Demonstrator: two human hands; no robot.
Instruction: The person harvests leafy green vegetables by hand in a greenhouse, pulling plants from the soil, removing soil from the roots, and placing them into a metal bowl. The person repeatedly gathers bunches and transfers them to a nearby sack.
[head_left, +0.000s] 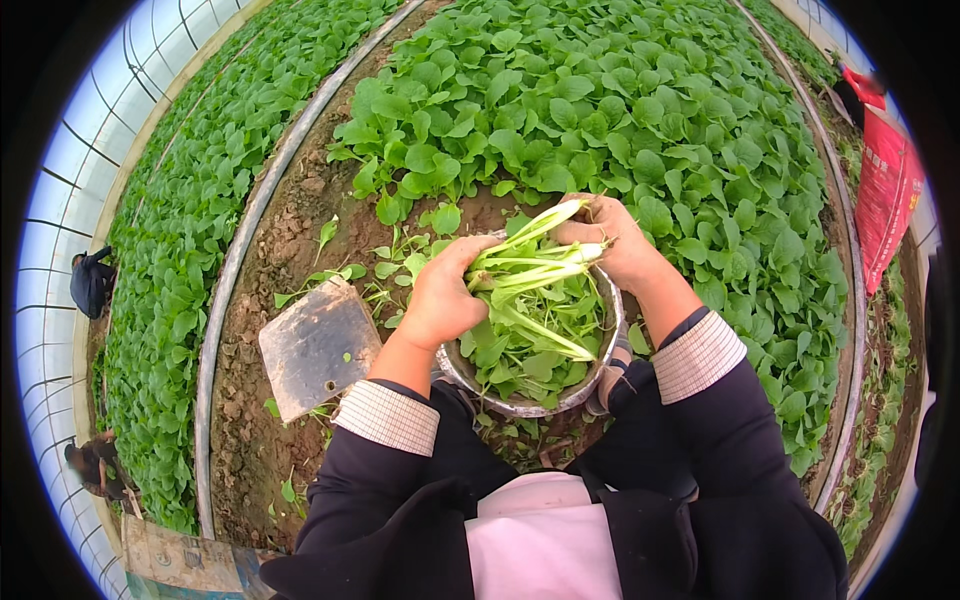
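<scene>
Over a round metal basin (546, 411) of loose green leaves (536, 360), both hands hold leafy greens. My left hand (448, 291) grips a bunch of leafy greens (517, 277), its pale stalk ends pointing right and its leaves hanging towards the basin. At the stalk ends, my right hand (600, 229) has its thumb and fingers closed round a pale root end. The basin stands on the soil between my feet, and its far rim is partly hidden by the hands and greens.
A soiled flat board (321, 349) lies left of the basin. Dense leafy plants (570, 112) grow ahead, with grey pipes (244, 217) along the bed edges. Two people (91, 283) are at the far left; another is partly visible at the upper right near a red sack (886, 195). A worn sack (184, 555) lies lower left.
</scene>
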